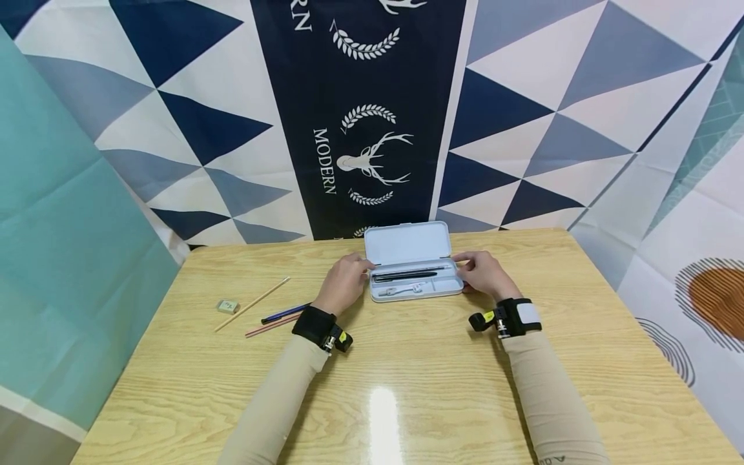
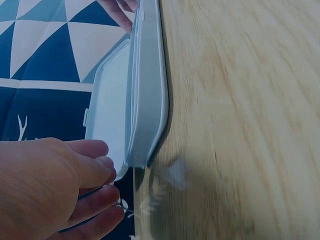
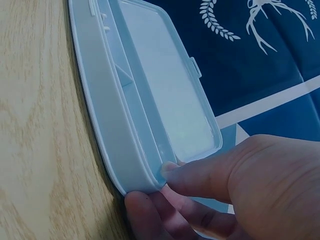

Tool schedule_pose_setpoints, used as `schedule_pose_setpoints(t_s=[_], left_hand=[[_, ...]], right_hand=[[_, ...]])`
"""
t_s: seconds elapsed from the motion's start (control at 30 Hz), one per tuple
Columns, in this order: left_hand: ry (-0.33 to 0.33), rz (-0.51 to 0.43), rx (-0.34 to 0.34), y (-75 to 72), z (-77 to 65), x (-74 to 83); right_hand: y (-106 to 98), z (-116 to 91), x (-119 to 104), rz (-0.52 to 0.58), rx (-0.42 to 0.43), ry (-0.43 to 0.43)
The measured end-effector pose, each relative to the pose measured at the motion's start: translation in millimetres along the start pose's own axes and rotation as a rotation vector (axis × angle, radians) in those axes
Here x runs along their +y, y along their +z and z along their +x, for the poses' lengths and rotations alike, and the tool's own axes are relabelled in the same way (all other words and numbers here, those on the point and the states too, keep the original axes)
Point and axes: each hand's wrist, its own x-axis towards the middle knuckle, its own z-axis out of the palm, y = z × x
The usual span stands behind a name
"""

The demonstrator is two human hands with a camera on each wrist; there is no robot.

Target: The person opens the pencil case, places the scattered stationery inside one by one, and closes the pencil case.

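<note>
A pale blue pencil case (image 1: 447, 285) lies on the table with its lid (image 1: 408, 243) raised. Dark pens (image 1: 407, 276) lie in its long compartment, and a slim whitish item (image 1: 401, 290) of unclear kind in the front one. My right hand (image 1: 487, 274) pinches the case's right end; the right wrist view shows the thumb over the rim and fingers against the outside. By the left end is my left hand (image 1: 343, 281), its fingers loosely bent. In the left wrist view these fingers (image 2: 97, 205) appear just off the case; whether any touches is hard to tell.
Left of the case lie a wooden stick (image 1: 252, 304), a small eraser-like block (image 1: 228, 306), a blue pen (image 1: 283, 314) and reddish pencils (image 1: 273, 325), partly behind the left wrist. Patterned cloth (image 1: 360, 97) hangs behind the wooden table (image 1: 430, 361).
</note>
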Motion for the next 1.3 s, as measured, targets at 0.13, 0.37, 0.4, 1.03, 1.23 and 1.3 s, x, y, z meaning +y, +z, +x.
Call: schedule_pose_setpoints(t_s=[0.13, 0.37, 0.4, 1.03, 1.23, 1.3], left_hand=[[0.027, 0.047, 0.016, 12.3, 0.8, -20.0], [0.002, 0.032, 0.019, -8.3, -11.4, -16.3], [0.000, 0.026, 0.024, -13.0, -13.4, -13.2], [-0.007, 0.011, 0.060, -53.9, -42.7, -31.0], [-0.063, 0.032, 0.056, -97.4, -67.6, -6.8], [-0.064, 0.040, 0.062, -100.6, -72.7, -11.6]], right_hand=[[-0.6, -1.9, 1.0, -0.005, 0.002, 0.007], [0.1, -1.6, 1.7, 0.006, -0.004, 0.002], [0.0, -1.4, 1.5, 0.007, -0.006, 0.003], [-2.8, -2.3, 0.6, 0.025, -0.018, 0.002], [-0.2, -1.3, -1.1, 0.048, -0.025, 0.010], [0.0, -1.1, -1.1, 0.045, -0.022, 0.013]])
